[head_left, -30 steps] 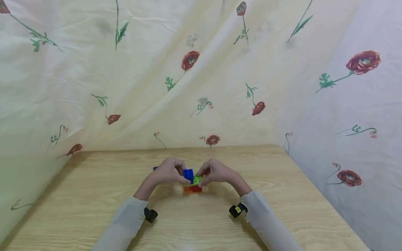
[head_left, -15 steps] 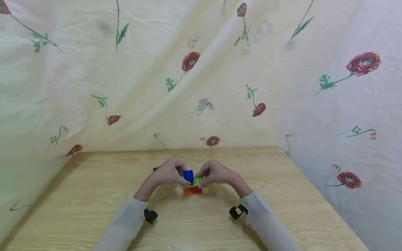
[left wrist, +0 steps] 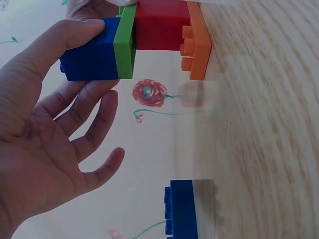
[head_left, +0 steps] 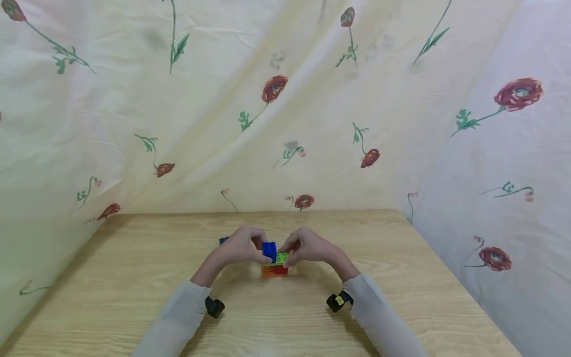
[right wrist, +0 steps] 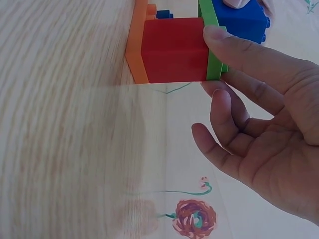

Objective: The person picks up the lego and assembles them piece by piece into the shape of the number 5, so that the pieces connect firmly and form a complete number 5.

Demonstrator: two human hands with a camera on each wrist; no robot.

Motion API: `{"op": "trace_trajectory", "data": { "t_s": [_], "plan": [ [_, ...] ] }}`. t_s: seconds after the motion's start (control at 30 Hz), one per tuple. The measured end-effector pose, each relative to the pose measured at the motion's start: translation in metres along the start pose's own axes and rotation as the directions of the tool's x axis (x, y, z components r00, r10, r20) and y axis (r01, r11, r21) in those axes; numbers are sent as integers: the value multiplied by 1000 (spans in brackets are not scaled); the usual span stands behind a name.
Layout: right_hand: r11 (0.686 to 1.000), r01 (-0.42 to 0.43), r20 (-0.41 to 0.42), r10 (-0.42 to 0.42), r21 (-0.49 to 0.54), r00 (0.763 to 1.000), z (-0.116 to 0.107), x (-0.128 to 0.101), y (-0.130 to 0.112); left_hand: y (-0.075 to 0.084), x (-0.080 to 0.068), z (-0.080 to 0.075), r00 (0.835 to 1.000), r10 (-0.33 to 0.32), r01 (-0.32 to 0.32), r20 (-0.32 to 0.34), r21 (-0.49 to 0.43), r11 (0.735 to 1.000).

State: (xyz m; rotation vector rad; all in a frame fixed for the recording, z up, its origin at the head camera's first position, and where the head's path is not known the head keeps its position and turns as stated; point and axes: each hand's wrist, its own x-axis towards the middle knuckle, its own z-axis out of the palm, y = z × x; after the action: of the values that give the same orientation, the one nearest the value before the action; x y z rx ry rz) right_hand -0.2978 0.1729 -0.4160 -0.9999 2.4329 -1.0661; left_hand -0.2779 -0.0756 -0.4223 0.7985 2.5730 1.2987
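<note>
A small stack of toy building bricks stands mid-table in the head view. Its base is a thin orange brick (left wrist: 200, 47), with a red brick (right wrist: 174, 51) on top at the right end. Over the red brick lies a thin green brick (head_left: 282, 257), whose left end carries a blue brick (head_left: 269, 252). My left hand (head_left: 243, 245) pinches the blue brick between thumb and fingers, the other fingers spread loosely below. With thumb and fingertips, my right hand (head_left: 309, 245) pinches the right end of the green brick, just above the red one.
Another blue brick (left wrist: 182, 209) lies on the wooden table (head_left: 276, 317) behind my left hand, mostly hidden by it in the head view. A flowered cloth (head_left: 205, 99) hangs behind the table and along its sides.
The head view has shifted slightly. Both hands keep their hold on the bricks, and the stack looks the same.
</note>
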Motion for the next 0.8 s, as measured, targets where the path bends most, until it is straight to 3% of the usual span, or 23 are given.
{"op": "trace_trajectory", "data": {
  "t_s": [0.3,0.8],
  "plan": [
    [998,17,-10,-18,-63,1000,0,0,2,1,-1,1,1000,-20,20,-9,38,999],
    [997,11,-33,-14,-82,999,3,4,2,-3,0,-6,999,-33,34,-24,70,997]
  ]
}}
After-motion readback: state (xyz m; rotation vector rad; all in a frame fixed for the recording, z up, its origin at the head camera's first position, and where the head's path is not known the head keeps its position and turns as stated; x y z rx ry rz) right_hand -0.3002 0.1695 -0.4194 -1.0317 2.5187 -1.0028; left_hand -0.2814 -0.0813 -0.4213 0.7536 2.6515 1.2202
